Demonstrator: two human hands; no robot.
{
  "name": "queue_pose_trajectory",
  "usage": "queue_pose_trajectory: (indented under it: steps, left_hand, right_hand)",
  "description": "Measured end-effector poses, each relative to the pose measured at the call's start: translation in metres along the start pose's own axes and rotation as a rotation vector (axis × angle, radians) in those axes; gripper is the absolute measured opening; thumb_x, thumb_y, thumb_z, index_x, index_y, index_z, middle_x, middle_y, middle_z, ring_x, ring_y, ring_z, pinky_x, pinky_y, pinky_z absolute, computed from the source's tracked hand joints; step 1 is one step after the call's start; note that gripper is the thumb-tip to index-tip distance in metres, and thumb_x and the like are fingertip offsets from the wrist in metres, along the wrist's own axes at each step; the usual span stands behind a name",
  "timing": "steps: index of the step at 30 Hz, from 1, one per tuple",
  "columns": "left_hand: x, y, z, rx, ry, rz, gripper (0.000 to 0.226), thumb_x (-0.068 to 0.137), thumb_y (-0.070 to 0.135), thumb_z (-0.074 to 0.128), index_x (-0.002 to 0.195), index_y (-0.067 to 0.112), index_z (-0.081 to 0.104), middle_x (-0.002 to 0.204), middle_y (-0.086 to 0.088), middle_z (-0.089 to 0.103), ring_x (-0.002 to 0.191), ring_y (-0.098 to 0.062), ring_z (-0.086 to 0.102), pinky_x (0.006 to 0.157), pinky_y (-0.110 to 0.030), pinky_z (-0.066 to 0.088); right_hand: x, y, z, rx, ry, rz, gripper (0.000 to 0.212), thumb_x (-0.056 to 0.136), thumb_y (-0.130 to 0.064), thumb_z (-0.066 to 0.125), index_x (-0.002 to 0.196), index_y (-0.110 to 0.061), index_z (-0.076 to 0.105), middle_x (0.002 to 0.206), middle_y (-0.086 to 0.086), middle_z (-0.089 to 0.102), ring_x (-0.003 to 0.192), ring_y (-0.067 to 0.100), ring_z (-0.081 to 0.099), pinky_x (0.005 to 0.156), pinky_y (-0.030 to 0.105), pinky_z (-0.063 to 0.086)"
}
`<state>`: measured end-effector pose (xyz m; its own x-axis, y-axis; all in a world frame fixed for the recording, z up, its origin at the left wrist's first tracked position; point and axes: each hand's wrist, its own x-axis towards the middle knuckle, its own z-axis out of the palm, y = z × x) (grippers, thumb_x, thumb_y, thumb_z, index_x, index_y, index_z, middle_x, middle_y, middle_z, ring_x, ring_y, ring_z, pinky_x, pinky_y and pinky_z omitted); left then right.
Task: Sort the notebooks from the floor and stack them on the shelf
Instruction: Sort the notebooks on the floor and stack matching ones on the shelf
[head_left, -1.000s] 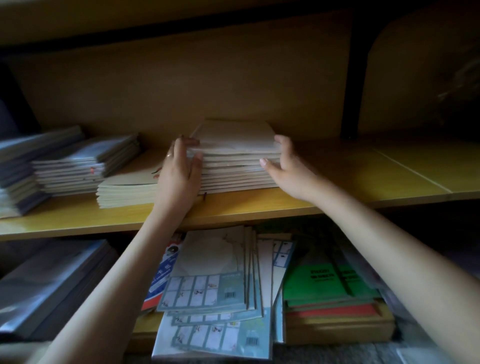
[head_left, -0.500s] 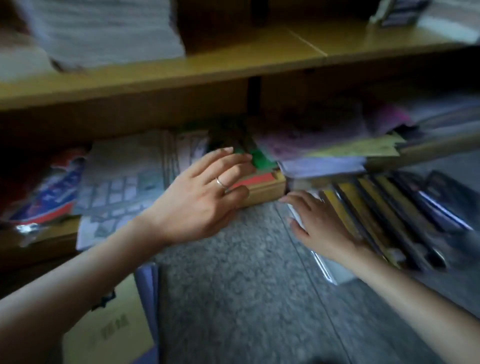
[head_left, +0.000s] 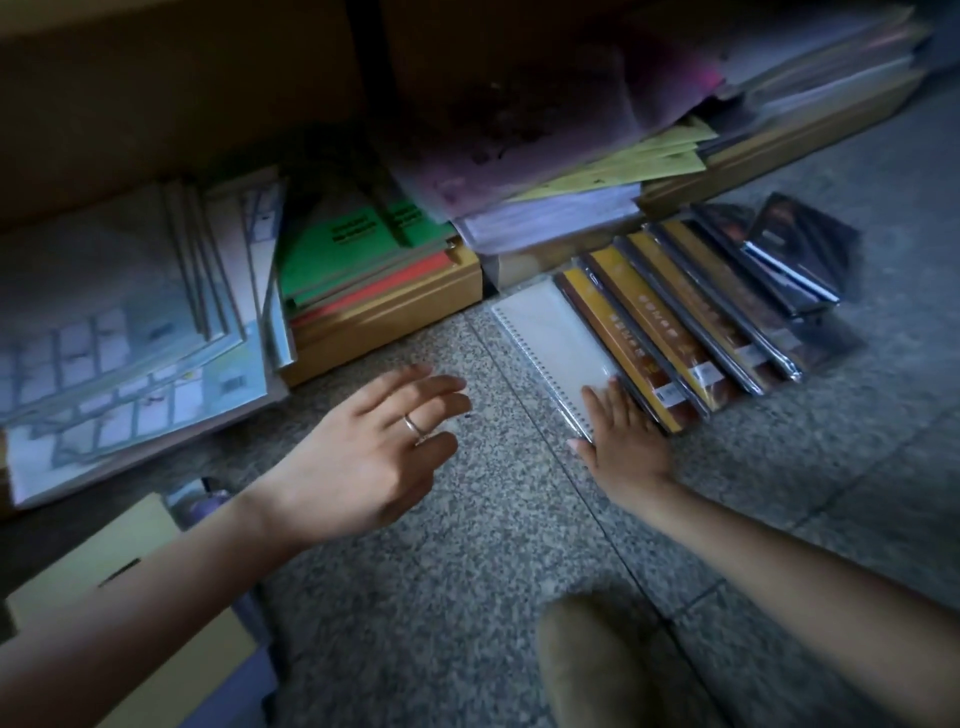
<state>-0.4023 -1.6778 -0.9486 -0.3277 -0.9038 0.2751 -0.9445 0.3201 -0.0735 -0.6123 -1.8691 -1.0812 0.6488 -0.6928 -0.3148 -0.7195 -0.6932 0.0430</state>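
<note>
A white spiral-bound notebook (head_left: 558, 343) lies on the speckled floor at the left end of a fanned row of wrapped yellow-and-brown notebooks (head_left: 675, 312). My right hand (head_left: 621, 436) lies flat on the white notebook's near corner, fingers straight, thumb out past the spiral edge. My left hand (head_left: 374, 457), with a ring on one finger, hovers over bare floor to the left, fingers spread and relaxed, holding nothing. The upper shelf with the stacked notebooks is out of view.
The bottom shelf (head_left: 384, 312) holds pale grid-printed pads (head_left: 130, 332), green and red books (head_left: 358, 244), and purple and yellow folders (head_left: 545, 156). Dark wrapped notebooks (head_left: 795, 249) end the row at right. A cardboard box (head_left: 104, 582) sits lower left. My knee (head_left: 597, 665) shows at bottom.
My view dropped from the upper shelf to the floor. Both hands left the stack on the shelf; my right hand has landed on the white spiral notebook, my left came down beside it.
</note>
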Motion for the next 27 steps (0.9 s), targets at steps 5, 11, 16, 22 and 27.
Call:
queue_pose_trajectory:
  steps: [5,11,16,22,27]
  left_hand:
    - [-0.001,0.001,0.011,-0.060,-0.048,-0.030,0.010,0.081,0.018,0.059,0.086,0.011,0.064,0.114,-0.009,0.063,0.114,-0.026,0.052,0.102,-0.038,0.035]
    - [-0.008,0.004,0.021,-0.114,-0.086,-0.077,0.012,0.082,0.020,0.056,0.090,0.014,0.062,0.113,-0.007,0.063,0.108,-0.026,0.057,0.093,-0.036,0.040]
    - [-0.012,0.003,0.025,-0.092,-0.108,-0.070,0.013,0.082,0.021,0.056,0.091,0.013,0.061,0.113,-0.009,0.063,0.108,-0.027,0.058,0.092,-0.038,0.041]
    - [-0.014,0.008,0.023,-0.414,-0.189,-0.364,0.032,0.089,0.036,0.044,0.114,0.025,0.059,0.124,0.006,0.058,0.113,-0.012,0.056,0.095,-0.026,0.043]
    - [-0.008,0.018,0.009,-1.114,-0.121,-0.769,0.037,0.087,0.041,0.052,0.124,0.045,0.046,0.128,0.016,0.054,0.114,0.005,0.052,0.097,-0.025,0.047]
  right_hand:
    - [0.011,-0.007,-0.003,-0.335,0.076,-0.065,0.057,0.104,-0.023,0.024,0.147,0.001,-0.005,0.151,0.029,0.010,0.137,0.035,0.031,0.074,0.027,0.054]
    - [0.020,-0.024,-0.048,-0.318,0.089,-0.016,0.034,0.096,-0.008,0.039,0.130,-0.001,0.043,0.111,0.016,0.065,0.076,0.018,0.066,0.051,0.025,0.042]
    - [0.006,-0.017,-0.100,-0.152,0.228,0.048,0.022,0.094,-0.025,0.049,0.107,-0.011,0.059,0.084,0.003,0.070,0.064,0.020,0.057,0.050,0.022,0.029]
    - [-0.027,-0.040,-0.148,-0.006,0.433,0.018,0.016,0.077,-0.012,0.065,0.090,-0.003,0.067,0.061,0.013,0.067,0.049,0.026,0.062,0.043,0.019,0.019]
    - [-0.045,-0.060,-0.179,0.197,0.744,-0.158,0.007,0.067,-0.012,0.067,0.072,-0.007,0.066,0.041,0.008,0.055,0.029,0.022,0.046,0.049,0.006,0.001]
